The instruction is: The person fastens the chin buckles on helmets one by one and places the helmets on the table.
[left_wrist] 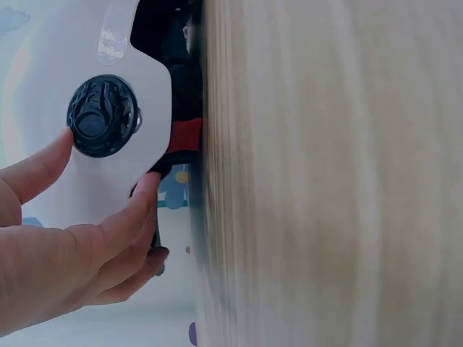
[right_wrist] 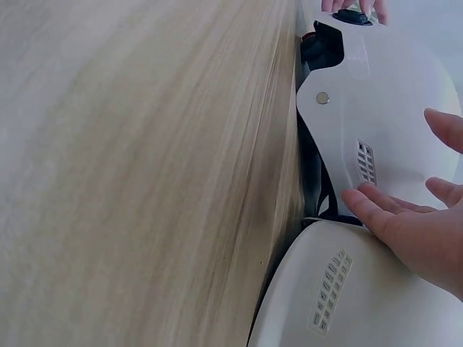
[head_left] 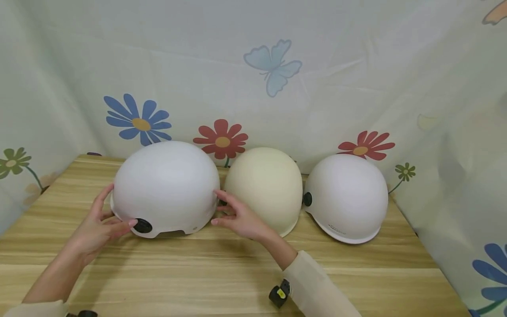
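Note:
A large white helmet (head_left: 166, 189) rests on the wooden table at the left, a black round vent (head_left: 143, 226) low on its side. My left hand (head_left: 93, 231) grips its left end, thumb against the vent's edge and fingers at the rim, as the left wrist view shows. On the other end my right hand (head_left: 243, 218) lays fairly straight fingertips beside a slotted vent (right_wrist: 366, 160), thumb and fingers spread apart. Black lining and a red strap piece (left_wrist: 186, 136) show beneath the rim. Directly right stands a cream helmet (head_left: 263, 189), close behind my right hand.
A second white helmet (head_left: 348, 198) sits at the right of the row. The wooden table (head_left: 178, 277) extends in front of the helmets. A pale cloth (head_left: 190, 66) printed with flowers and a butterfly hangs behind and at both sides.

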### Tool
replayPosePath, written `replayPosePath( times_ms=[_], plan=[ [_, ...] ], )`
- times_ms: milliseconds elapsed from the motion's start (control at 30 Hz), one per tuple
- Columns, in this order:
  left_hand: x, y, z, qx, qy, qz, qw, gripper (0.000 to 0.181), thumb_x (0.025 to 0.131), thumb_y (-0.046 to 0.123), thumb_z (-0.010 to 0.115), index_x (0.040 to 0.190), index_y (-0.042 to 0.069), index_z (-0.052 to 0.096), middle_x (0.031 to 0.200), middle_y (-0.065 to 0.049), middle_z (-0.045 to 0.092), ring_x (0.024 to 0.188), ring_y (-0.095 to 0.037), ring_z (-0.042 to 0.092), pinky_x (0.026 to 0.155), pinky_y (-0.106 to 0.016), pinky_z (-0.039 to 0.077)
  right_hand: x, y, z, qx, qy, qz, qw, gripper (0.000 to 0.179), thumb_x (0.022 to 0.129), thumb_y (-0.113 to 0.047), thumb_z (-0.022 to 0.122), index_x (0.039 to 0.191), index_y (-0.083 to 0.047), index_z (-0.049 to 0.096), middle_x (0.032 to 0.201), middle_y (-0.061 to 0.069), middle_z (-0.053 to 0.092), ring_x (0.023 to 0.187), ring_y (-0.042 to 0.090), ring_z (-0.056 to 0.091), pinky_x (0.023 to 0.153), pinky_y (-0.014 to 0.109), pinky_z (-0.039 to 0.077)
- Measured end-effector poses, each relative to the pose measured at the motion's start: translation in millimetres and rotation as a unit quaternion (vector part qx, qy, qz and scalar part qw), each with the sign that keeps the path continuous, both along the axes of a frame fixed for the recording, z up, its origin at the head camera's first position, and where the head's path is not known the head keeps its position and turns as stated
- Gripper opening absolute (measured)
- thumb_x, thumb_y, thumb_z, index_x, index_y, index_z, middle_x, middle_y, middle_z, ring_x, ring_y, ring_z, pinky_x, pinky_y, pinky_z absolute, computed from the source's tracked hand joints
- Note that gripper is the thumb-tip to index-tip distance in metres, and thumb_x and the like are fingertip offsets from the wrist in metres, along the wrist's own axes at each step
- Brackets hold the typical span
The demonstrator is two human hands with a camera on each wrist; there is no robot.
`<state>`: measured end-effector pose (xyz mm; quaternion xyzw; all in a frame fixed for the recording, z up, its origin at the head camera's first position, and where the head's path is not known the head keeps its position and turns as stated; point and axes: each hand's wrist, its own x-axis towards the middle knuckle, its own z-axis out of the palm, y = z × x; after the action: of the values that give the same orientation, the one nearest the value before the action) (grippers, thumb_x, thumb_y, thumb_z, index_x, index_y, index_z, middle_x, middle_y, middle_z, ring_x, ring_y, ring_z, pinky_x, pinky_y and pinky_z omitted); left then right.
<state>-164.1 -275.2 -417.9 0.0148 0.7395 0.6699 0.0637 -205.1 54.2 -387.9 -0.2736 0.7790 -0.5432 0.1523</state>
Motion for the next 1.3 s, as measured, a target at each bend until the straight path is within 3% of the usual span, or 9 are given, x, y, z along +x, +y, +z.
replayPosePath(
  times_ms=[167, 300, 433, 533, 767, 967, 1300],
  plan=[
    [-1.7, -2.2, -0.9, 0.001, -0.006, -0.014, 0.9999, 0.103, 0.086, 0.008, 0.063, 0.140, 0.044, -0.017, 0.135, -0.043, -0.004, 0.089, -0.002, 0.052, 0.071, -0.022, 0.048, -4.8, 0, -8.3, 0.003, 0.013, 0.004, 0.9999, 0.069, 0.084, -0.007, 0.065, 0.143, -0.014, 0.030, 0.146, 0.006, 0.027, 0.122, 0.030, 0.042, 0.095, 0.040, 0.040],
    [-2.7, -4.1, -1.0, -0.010, -0.006, -0.026, 0.9996, 0.100, 0.088, 0.009, 0.061, 0.141, 0.038, -0.019, 0.137, -0.041, -0.011, 0.095, -0.011, 0.050, 0.073, -0.022, 0.048, -6.7, -1, -10.9, 0.002, 0.015, 0.006, 0.9999, 0.068, 0.084, -0.006, 0.066, 0.142, -0.013, 0.031, 0.146, 0.006, 0.028, 0.121, 0.031, 0.043, 0.095, 0.043, 0.039],
    [-3.2, -3.2, 2.6, -0.050, 0.001, -0.033, 0.9982, 0.099, 0.089, 0.014, 0.060, 0.142, 0.031, -0.022, 0.140, -0.038, -0.010, 0.110, -0.040, 0.044, 0.075, -0.024, 0.048, -7.1, -1, -11.5, -0.001, 0.015, 0.009, 0.9998, 0.068, 0.084, -0.005, 0.065, 0.142, -0.011, 0.031, 0.146, 0.007, 0.028, 0.122, 0.031, 0.042, 0.095, 0.044, 0.038],
    [-3.2, -2.7, 5.8, -0.079, 0.003, -0.039, 0.9961, 0.099, 0.090, 0.017, 0.060, 0.141, 0.026, -0.024, 0.139, -0.040, -0.006, 0.118, -0.052, 0.031, 0.077, -0.028, 0.048, -7.2, -1, -11.1, -0.004, 0.014, 0.013, 0.9998, 0.069, 0.084, -0.003, 0.065, 0.143, -0.010, 0.030, 0.146, 0.008, 0.026, 0.123, 0.032, 0.040, 0.096, 0.045, 0.037],
    [-9.7, -1.5, 13.3, -0.118, 0.002, -0.056, 0.9915, 0.097, 0.092, 0.025, 0.056, 0.138, 0.019, -0.029, 0.138, -0.041, -0.009, 0.120, -0.057, 0.026, 0.084, -0.044, 0.046, -7.8, -2, -6.8, 0.000, 0.002, 0.025, 0.9997, 0.070, 0.085, -0.003, 0.063, 0.144, -0.012, 0.026, 0.148, 0.007, 0.022, 0.128, 0.029, 0.035, 0.099, 0.045, 0.034],
    [-19.2, 1.7, 19.1, -0.124, -0.003, -0.056, 0.9908, 0.098, 0.091, 0.024, 0.057, 0.138, 0.018, -0.029, 0.138, -0.042, -0.010, 0.123, -0.059, 0.011, 0.091, -0.064, 0.028, -13.2, -5, -7.0, 0.023, 0.011, 0.023, 0.9994, 0.073, 0.086, -0.004, 0.063, 0.145, -0.016, 0.023, 0.149, 0.005, 0.020, 0.128, 0.030, 0.034, 0.099, 0.045, 0.034],
    [-26.1, 4.2, 17.3, -0.103, -0.005, -0.051, 0.9934, 0.099, 0.091, 0.021, 0.058, 0.138, 0.019, -0.029, 0.138, -0.041, -0.010, 0.123, -0.059, 0.012, 0.092, -0.065, 0.025, -15.2, -6, -5.4, 0.033, -0.012, 0.023, 0.9991, 0.075, 0.086, -0.003, 0.062, 0.146, -0.016, 0.019, 0.149, 0.007, 0.016, 0.130, 0.030, 0.031, 0.100, 0.044, 0.032]
  ],
)
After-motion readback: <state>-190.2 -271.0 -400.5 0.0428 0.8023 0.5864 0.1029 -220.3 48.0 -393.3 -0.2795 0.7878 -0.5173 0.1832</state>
